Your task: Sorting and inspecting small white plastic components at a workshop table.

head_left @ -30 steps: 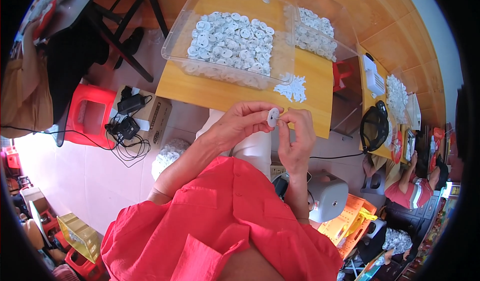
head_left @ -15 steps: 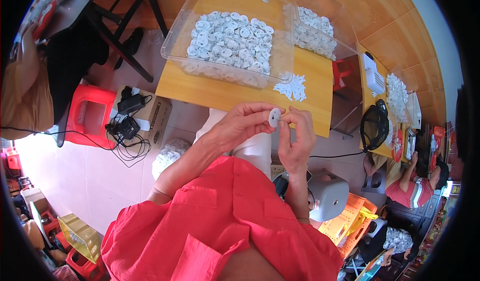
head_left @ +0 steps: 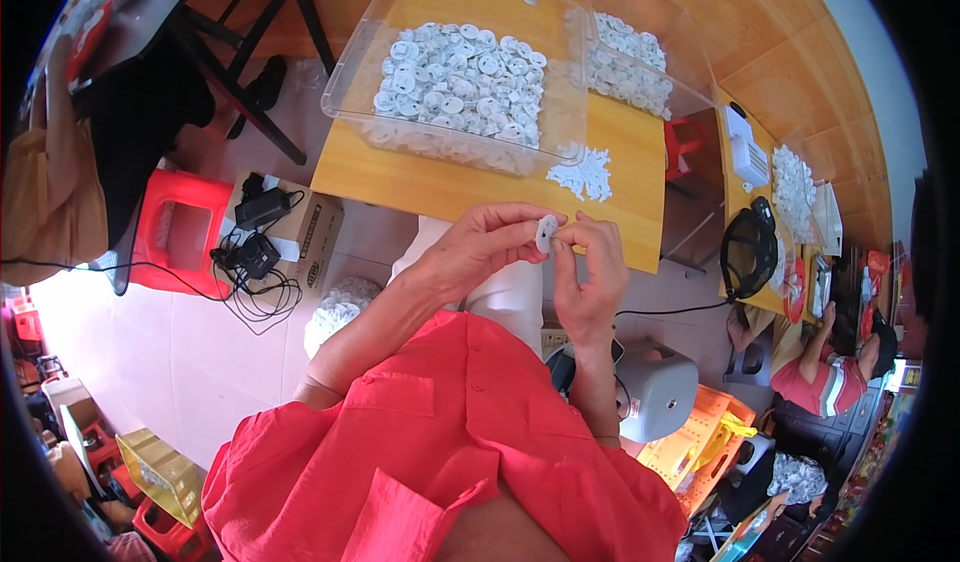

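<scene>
Between thumb and fingers, my left hand grips a small round white plastic disc by its edge, with dark openings in its face. My right hand is closed in a pinch against the right side of that disc. Whatever its fingertips hold is too small and covered to make out. Both hands are above my lap, by the front edge of the wooden table. On the table a clear plastic bin holds many similar white discs. To its right lies a loose pile of small white plastic pieces.
Another clear bin of white parts stands behind right. A red stool and a cardboard box with black adapters and cables are at left. A grey case and an orange crate sit at right. Other people sit at both sides.
The disc has turned slightly and shifted a little left and up. My right hand has moved slightly left with it, fingertips still at the disc.
</scene>
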